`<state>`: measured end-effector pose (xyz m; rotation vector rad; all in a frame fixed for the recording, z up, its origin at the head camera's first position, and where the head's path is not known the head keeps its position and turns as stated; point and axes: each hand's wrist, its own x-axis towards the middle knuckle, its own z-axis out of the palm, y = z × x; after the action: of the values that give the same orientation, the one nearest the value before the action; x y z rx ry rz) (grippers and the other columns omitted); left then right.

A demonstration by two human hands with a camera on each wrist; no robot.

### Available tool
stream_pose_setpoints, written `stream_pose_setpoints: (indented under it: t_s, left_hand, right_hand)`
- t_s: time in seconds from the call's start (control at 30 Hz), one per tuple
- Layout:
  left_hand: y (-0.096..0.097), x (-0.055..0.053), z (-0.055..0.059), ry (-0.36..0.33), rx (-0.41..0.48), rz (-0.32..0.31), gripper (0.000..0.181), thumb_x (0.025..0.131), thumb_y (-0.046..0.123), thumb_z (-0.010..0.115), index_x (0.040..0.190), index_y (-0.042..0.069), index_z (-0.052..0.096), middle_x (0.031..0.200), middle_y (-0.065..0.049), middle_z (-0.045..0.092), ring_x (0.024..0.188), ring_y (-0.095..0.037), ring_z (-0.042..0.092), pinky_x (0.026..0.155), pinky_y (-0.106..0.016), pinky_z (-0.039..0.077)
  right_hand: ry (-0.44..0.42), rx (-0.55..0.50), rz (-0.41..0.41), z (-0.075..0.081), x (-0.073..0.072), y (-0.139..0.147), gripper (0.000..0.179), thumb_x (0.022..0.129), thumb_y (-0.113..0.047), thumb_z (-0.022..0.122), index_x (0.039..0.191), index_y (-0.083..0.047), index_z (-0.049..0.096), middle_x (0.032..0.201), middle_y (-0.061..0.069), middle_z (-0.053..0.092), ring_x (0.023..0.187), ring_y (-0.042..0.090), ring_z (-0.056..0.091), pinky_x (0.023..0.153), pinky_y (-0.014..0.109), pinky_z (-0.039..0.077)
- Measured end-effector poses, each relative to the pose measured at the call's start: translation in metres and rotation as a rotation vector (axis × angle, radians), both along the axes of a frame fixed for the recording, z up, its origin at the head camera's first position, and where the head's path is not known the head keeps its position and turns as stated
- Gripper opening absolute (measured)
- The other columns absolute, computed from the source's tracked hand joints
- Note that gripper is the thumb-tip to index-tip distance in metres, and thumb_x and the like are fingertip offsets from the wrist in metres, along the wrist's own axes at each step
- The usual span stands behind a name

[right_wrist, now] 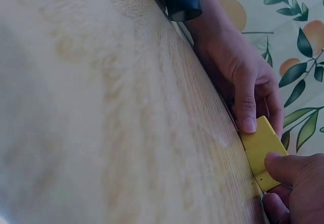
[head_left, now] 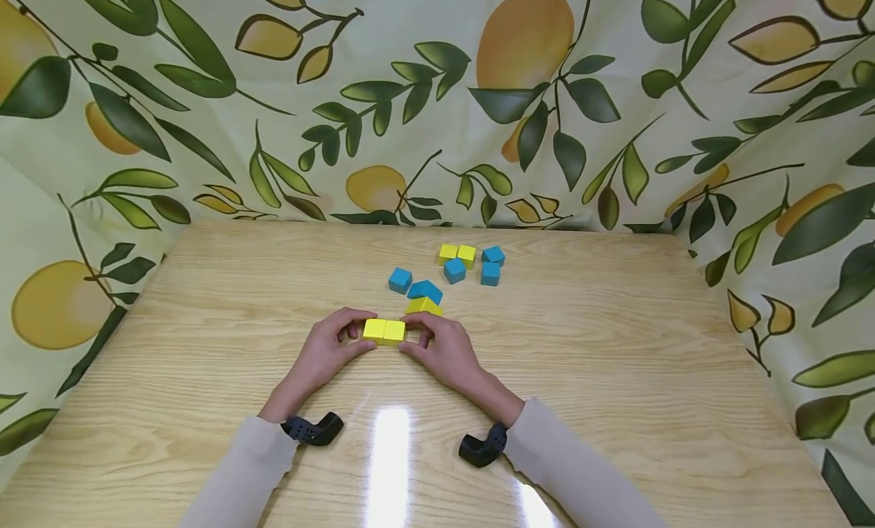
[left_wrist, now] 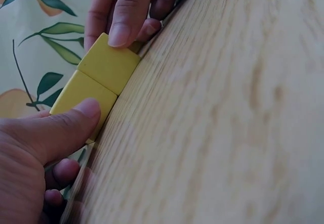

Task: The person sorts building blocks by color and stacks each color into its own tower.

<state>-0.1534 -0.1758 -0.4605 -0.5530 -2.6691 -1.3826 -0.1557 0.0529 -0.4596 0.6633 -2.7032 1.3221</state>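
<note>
While hands (head_left: 328, 346) (head_left: 447, 349) pinch yellow cubes (head_left: 374, 330), blocks (head_left: 454, 270) lie beyond.

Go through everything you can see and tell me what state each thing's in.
Front yellow blocks: touching side by side, held
Left hand: gripping the pair's left end
Right hand: gripping the pair's right end
Yellow peaked block: not held, on the table
Back yellow blocks: side by side, not held
Blue blocks: scattered, not held
Wrist devices: worn, one per wrist
Cloth: hanging behind the table
</note>
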Motion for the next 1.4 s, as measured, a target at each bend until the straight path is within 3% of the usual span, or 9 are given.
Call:
stream_pose_setpoints:
  t_s: [0.43, 0.7, 0.93, 1.17, 1.4]
  left_hand:
    - [-0.0013, -0.0011, 0.001, -0.031, 0.01, 0.0, 0.038, 0.079, 0.008, 0.078, 0.115, 0.009, 0.066, 0.083, 0.0, 0.054, 0.073, -0.018, 0.046, 0.062, -0.027, 0.037]
    - [-0.0008, -0.0018, 0.0015, -0.028, 0.01, 0.004, 0.038, 0.08, 0.01, 0.078, 0.116, 0.009, 0.066, 0.083, 0.0, 0.054, 0.073, -0.019, 0.045, 0.062, -0.027, 0.037]
    - [-0.0018, 0.0018, -0.0055, -0.023, -0.006, 0.008, 0.038, 0.08, 0.011, 0.078, 0.116, 0.01, 0.066, 0.082, 0.0, 0.053, 0.073, -0.018, 0.045, 0.062, -0.027, 0.037]
    - [0.0023, -0.0005, -0.0046, -0.034, 0.023, -0.017, 0.038, 0.08, 0.011, 0.078, 0.116, 0.01, 0.066, 0.083, 0.0, 0.054, 0.073, -0.018, 0.045, 0.062, -0.027, 0.037]
    - [0.0023, -0.0006, -0.0011, -0.007, 0.009, -0.002, 0.039, 0.078, 0.008, 0.079, 0.115, 0.01, 0.066, 0.081, 0.0, 0.053, 0.072, -0.018, 0.045, 0.061, -0.026, 0.037]
  right_hand:
    - [-0.009, 0.002, -0.002, 0.0005, -0.0015, -0.0008, 0.039, 0.082, -0.025, 0.077, 0.118, -0.013, 0.066, 0.071, -0.008, 0.056, 0.058, 0.005, 0.05, 0.054, 0.023, 0.042]
    - [-0.001, -0.008, -0.007, -0.0011, -0.002, -0.0011, 0.039, 0.082, -0.025, 0.077, 0.117, -0.013, 0.066, 0.073, -0.008, 0.057, 0.058, 0.005, 0.05, 0.054, 0.024, 0.042]
    - [-0.009, 0.007, 0.006, -0.0038, 0.0021, -0.0013, 0.039, 0.082, -0.026, 0.077, 0.117, -0.013, 0.066, 0.074, -0.008, 0.057, 0.058, 0.005, 0.05, 0.054, 0.023, 0.043]
    - [-0.009, -0.006, -0.003, -0.0034, 0.0023, 0.0022, 0.039, 0.082, -0.024, 0.077, 0.117, -0.013, 0.066, 0.079, -0.007, 0.059, 0.059, 0.005, 0.05, 0.055, 0.023, 0.044]
    - [0.002, 0.017, 0.002, -0.0015, 0.0007, 0.0014, 0.039, 0.083, -0.026, 0.076, 0.118, -0.012, 0.065, 0.082, -0.006, 0.06, 0.06, 0.005, 0.05, 0.055, 0.023, 0.044]
